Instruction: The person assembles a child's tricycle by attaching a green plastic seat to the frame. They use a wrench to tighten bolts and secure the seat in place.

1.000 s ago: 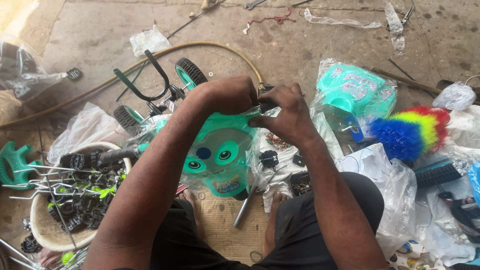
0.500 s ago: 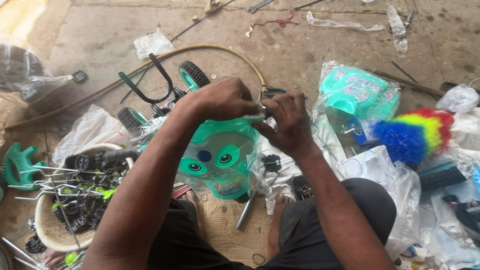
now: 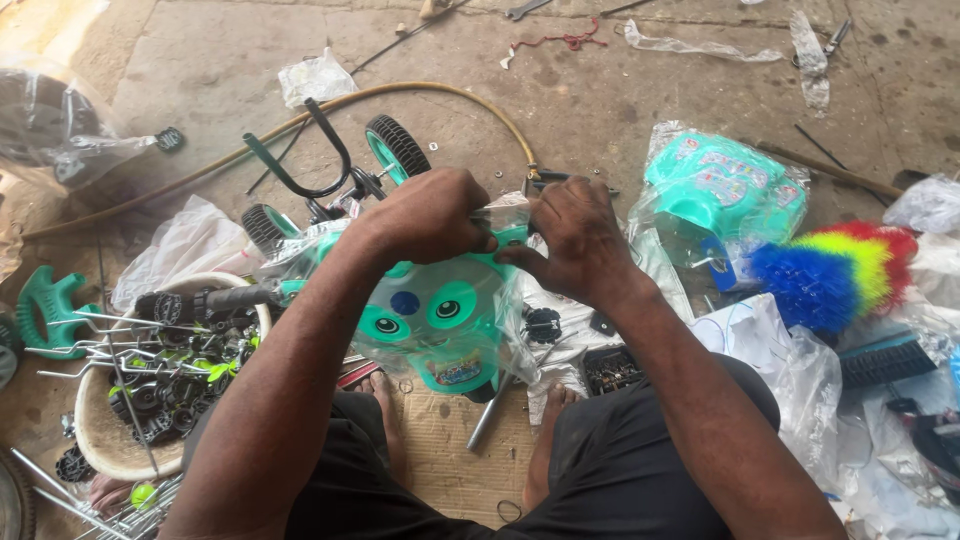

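A stained grey concrete floor (image 3: 640, 110) carries everything. A long yellowish rubber hose (image 3: 440, 92) curves across it, with a scrap of red string (image 3: 560, 40) and a crumpled clear plastic strip (image 3: 700, 45) farther off. Near the hose stand a black-tyred teal toy wheel (image 3: 395, 148) and a curved black handlebar (image 3: 320, 165). To one side lies a teal plastic seat wrapped in clear film (image 3: 725, 185), just beside a fluffy blue, yellow and red brush (image 3: 835, 270). A round cream basin filled with black and metal parts (image 3: 130, 400) sits at the other side, and a flat brown cardboard sheet (image 3: 455, 445) lies under the feet.
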